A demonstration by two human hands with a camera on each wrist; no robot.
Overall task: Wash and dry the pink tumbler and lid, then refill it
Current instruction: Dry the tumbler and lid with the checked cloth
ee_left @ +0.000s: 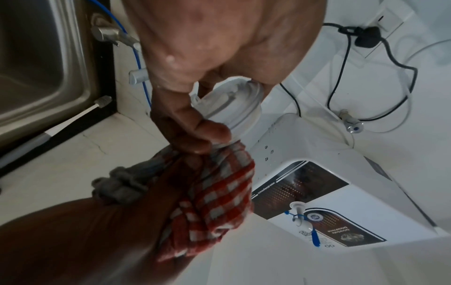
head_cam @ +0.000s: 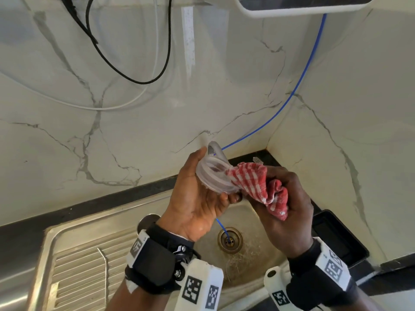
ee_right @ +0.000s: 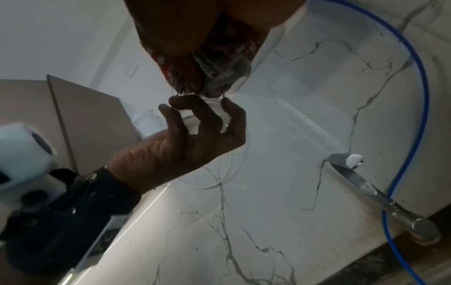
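The left hand's [head_cam: 197,198] fingers curl round the rim of the clear lid [head_cam: 213,173], thumb on one edge, fingertips [head_cam: 231,198] under the other, holding it tilted above the sink [head_cam: 247,212] with its open underside turned toward the right hand. The right hand [head_cam: 283,205] bunches a red-and-white checked cloth [head_cam: 253,185] in a closed grip, 1 corner pushed into the lid's hollow.

Judging by this, the lid is being dried. Doing it well likely means turning the lid steadily in the left fingers while the cloth corner runs round the threaded groove and the spout, where water tends to linger. The pink tumbler is not in view. A blue tube [head_cam: 298,86] runs down the marble wall [head_cam: 112,131] to the drain [head_cam: 230,239].
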